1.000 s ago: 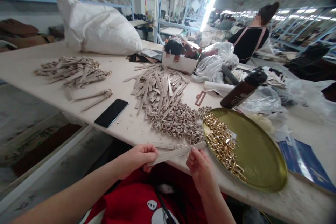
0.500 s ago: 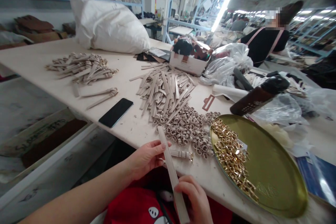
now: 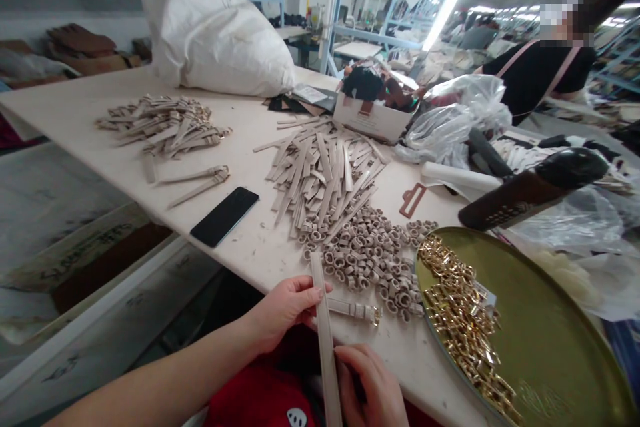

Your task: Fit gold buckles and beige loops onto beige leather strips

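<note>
A long beige strap (image 3: 325,340) runs nearly upright in front of me, over the table's near edge. My left hand (image 3: 290,307) pinches its upper part between thumb and fingers. Lower down, my right hand (image 3: 373,380) has curled fingers against the strap's right edge, with some fingertips hidden. Just beyond the strap lies a finished-looking strap with a gold buckle (image 3: 353,309). Behind it sit a heap of small beige loops (image 3: 370,250) and a heap of loose straps (image 3: 320,173). Gold buckles (image 3: 460,320) cover the left side of a round, gold-coloured tray (image 3: 540,333).
Buckled straps (image 3: 167,123) are piled at the left, near a black phone (image 3: 225,217). A big white sack (image 3: 215,40), an open box (image 3: 370,120) and a dark bottle (image 3: 530,190) stand farther back. Someone in black (image 3: 545,73) is at the far right.
My view has shifted, so the tray and bottle appear farther right. The strap stands more upright, with both hands still at it.
</note>
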The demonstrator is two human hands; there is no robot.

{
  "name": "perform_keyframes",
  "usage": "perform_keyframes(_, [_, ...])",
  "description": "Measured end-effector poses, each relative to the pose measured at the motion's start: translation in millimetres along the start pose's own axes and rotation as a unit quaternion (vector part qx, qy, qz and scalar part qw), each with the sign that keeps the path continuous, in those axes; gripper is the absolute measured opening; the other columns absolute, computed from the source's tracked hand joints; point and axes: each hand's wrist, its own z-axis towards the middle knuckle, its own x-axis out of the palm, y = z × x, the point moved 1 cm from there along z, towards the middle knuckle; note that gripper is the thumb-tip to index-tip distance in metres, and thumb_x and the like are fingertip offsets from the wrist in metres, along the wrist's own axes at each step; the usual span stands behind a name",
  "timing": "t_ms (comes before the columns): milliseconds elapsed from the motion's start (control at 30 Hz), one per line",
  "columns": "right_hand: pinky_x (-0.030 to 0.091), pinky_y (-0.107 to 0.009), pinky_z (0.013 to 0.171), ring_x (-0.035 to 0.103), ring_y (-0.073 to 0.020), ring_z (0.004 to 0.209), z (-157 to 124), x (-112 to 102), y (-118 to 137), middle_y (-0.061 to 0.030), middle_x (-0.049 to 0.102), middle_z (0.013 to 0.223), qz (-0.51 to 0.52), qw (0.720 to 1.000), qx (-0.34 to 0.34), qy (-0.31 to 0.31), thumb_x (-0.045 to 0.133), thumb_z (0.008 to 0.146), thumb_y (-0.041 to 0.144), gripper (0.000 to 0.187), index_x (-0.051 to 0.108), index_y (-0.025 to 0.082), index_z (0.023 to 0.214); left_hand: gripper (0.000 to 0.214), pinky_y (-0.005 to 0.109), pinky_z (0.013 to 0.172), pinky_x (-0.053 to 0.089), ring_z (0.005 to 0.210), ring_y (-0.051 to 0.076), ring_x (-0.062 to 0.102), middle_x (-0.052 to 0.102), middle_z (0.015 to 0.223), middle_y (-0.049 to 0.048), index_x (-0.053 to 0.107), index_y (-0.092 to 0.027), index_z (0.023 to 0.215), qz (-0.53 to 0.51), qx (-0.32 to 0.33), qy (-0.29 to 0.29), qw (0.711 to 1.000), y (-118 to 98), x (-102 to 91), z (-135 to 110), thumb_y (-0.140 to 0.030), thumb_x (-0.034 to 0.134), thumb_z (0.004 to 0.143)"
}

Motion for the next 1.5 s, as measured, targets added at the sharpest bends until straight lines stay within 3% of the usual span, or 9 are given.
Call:
perform_keyframes(233, [0.050, -0.023, 0.058, 0.060, -0.0151, 0.068, 2.9, -12.9, -3.8, -0.0046, 0.062, 0.077, -0.018, 0.999, 0.037, -0.009, 0.047, 0.078, 0.007, 0.023, 0.054, 0.022, 0.096, 0.028, 0.019, 0.050, 0.037, 0.053, 0.007, 0.048, 0.054, 0.063, -0.0029, 0.058, -0.011, 0.088, -0.009, -0.003, 0.004, 1.000, -0.2, -1.2, -0.3, -0.030, 0.065, 0.068])
perform_keyframes(433, [0.046, -0.027, 0.068, 0.058, -0.0167, 0.077, 19.1, -35.9, -25.3, -0.0056, 0.060, 0.084, -0.144, 0.981, 0.105, -0.070, 0.046, 0.084, 0.018, 0.012, 0.054, 0.020, 0.093, 0.019, 0.021, 0.057, 0.042, 0.056, 0.010, 0.054, 0.059, 0.065, 0.0005, 0.051, -0.014, 0.077, -0.001, 0.027, 0.019, 0.999, -2.9, -2.9, -3.7, -0.032, 0.048, 0.080])
perform_keyframes(700, [0.040, -0.028, 0.064, 0.058, -0.0192, 0.073, 75.1, -30.2, -47.9, -0.0059, 0.059, 0.085, -0.362, 0.914, 0.157, 0.092, 0.052, 0.081, 0.021, 0.011, 0.058, 0.020, 0.090, 0.021, 0.015, 0.039, 0.025, 0.037, 0.003, 0.035, 0.046, 0.051, -0.0067, 0.050, -0.013, 0.088, 0.044, 0.019, 0.026, 0.999, 0.5, 0.0, -12.4, -0.031, 0.050, 0.077])
perform_keyframes(900, [0.038, -0.027, 0.066, 0.055, -0.0186, 0.075, 73.5, -29.6, -49.5, -0.0060, 0.057, 0.085, -0.360, 0.917, 0.156, 0.077, 0.053, 0.077, 0.016, 0.007, 0.054, 0.018, 0.084, 0.023, 0.016, 0.038, 0.022, 0.036, 0.003, 0.034, 0.046, 0.049, -0.0067, 0.050, -0.013, 0.083, 0.124, 0.015, 0.044, 0.991, 6.6, 4.7, -21.4, -0.035, 0.047, 0.077])
perform_keyframes(1133, [0.041, -0.031, 0.069, 0.054, -0.0200, 0.076, 69.3, -31.4, -61.3, -0.0076, 0.058, 0.081, -0.252, 0.955, 0.158, 0.016, 0.043, 0.077, 0.012, 0.013, 0.054, 0.016, 0.083, 0.019, 0.016, 0.037, 0.023, 0.035, 0.004, 0.036, 0.048, 0.049, -0.0068, 0.048, -0.014, 0.082, 0.202, 0.024, 0.059, 0.977, 11.9, 16.4, -17.1, -0.031, 0.042, 0.076])
perform_keyframes(1267, [0.041, -0.034, 0.073, 0.054, -0.0207, 0.077, 69.4, -34.6, -57.3, -0.0079, 0.060, 0.084, -0.076, 0.973, 0.215, -0.046, 0.051, 0.075, 0.023, 0.015, 0.057, 0.017, 0.088, 0.022, 0.016, 0.036, 0.023, 0.035, 0.005, 0.036, 0.048, 0.049, -0.0066, 0.048, -0.014, 0.083, 0.208, 0.022, 0.063, 0.976, 14.3, 15.4, -11.8, -0.034, 0.040, 0.078])
perform_keyframes(1333, [0.042, -0.031, 0.067, 0.054, -0.0185, 0.071, 66.4, -33.5, -50.0, -0.0048, 0.060, 0.077, 0.081, 0.954, 0.287, -0.043, 0.058, 0.072, 0.032, 0.018, 0.057, 0.017, 0.083, 0.023, 0.016, 0.036, 0.025, 0.036, 0.005, 0.037, 0.048, 0.050, -0.0064, 0.049, -0.014, 0.084, 0.224, 0.028, 0.065, 0.972, 15.3, 14.6, -9.5, -0.035, 0.039, 0.079])
perform_keyframes(1400, [0.041, -0.028, 0.063, 0.052, -0.0154, 0.065, 61.8, -30.3, -40.4, -0.0015, 0.058, 0.070, 0.223, 0.912, 0.344, -0.029, 0.064, 0.069, 0.037, 0.023, 0.056, 0.017, 0.077, 0.024, 0.016, 0.038, 0.027, 0.037, 0.005, 0.038, 0.049, 0.052, -0.0061, 0.050, -0.015, 0.083, 0.251, 0.044, 0.066, 0.965, 16.0, 14.7, -7.2, -0.035, 0.037, 0.080])
perform_keyframes(1500, [0.041, -0.026, 0.065, 0.051, -0.0128, 0.063, 54.7, -24.7, -28.9, 0.0012, 0.056, 0.065, 0.344, 0.861, 0.373, -0.027, 0.066, 0.068, 0.040, 0.026, 0.055, 0.017, 0.070, 0.027, 0.017, 0.038, 0.028, 0.038, 0.006, 0.039, 0.047, 0.050, -0.0060, 0.049, -0.015, 0.080, 0.320, 0.073, 0.063, 0.942, 15.4, 15.8, -4.8, -0.037, 0.035, 0.081])
